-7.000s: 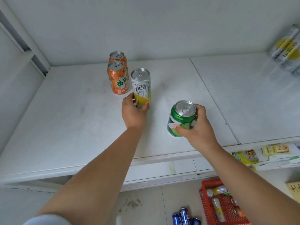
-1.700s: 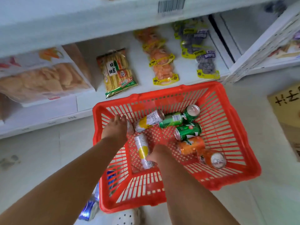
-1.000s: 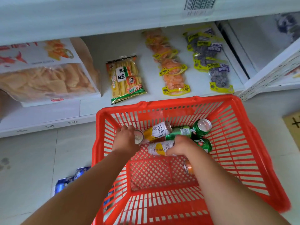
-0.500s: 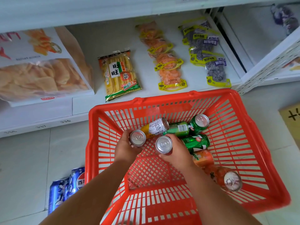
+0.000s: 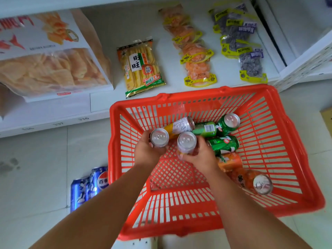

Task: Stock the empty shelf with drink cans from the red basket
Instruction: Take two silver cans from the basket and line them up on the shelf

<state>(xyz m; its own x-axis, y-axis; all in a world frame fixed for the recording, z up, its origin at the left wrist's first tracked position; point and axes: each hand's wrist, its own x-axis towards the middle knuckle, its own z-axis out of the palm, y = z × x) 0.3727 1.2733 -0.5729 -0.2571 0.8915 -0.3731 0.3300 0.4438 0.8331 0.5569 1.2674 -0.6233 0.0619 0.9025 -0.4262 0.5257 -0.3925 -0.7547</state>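
Looking straight down into the red basket [image 5: 206,220] on the floor, parked right in front of a low shelf [image 5: 100,105].

Left hand [image 5: 149,153] over the basket's left half, grip curled tight round an upright slim can [image 5: 159,137], silver top facing up. Right hand [image 5: 201,157] just beside it, nearer the basket's middle, grip clamped the same way on a second slim can [image 5: 186,141], also top up. Both cans lifted clear of the basket's mesh bottom, nearly touching each other.

Still lying in the basket: a white-and-yellow can [image 5: 179,126] on its side toward the far wall, three green cans [image 5: 223,144] bunched right of it, and two orange cans [image 5: 251,178] end to end along the right side, the nearer one showing its silver top.

Outside the basket, hard against its left wall: a few blue cola cans [image 5: 89,186] on the floor tiles.

On the shelf beyond the basket: a big bag of crisps [image 5: 45,69] far left, a yellow rice-cracker pack [image 5: 142,67] straight past the far-left corner, then a row of orange snack pouches [image 5: 194,56] and a row of dark snack pouches [image 5: 240,44] toward the right.
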